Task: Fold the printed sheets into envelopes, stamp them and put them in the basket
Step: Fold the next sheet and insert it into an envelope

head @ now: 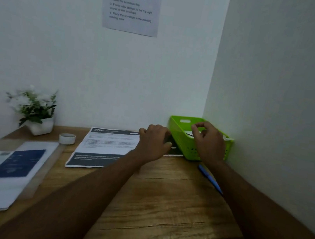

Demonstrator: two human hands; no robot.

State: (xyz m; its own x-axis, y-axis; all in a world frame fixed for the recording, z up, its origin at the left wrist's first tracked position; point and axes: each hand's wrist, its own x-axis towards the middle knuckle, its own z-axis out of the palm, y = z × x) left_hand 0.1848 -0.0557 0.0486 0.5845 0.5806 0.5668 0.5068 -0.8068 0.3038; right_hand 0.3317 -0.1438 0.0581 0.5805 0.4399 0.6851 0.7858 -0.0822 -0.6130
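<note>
The right hand (208,142) hangs over the basket (182,141), fingers curled, thumb and forefinger pinched narrow — whether they grip anything I cannot tell. The left hand (154,141) lies knuckles-up, loosely curled on the sheet (105,146), beside the green perforated plastic basket in the corner; something white lies inside. The sheet, headed "2720", lies flat on the grained wooden worktop (170,203). A blue pen (210,178) lies near the right forearm — a tape roll (67,138) sits left.

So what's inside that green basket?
White paper, probably an envelope, shows inside the green basket. The right hand covers much of the inside, so nothing else can be made out.
</note>
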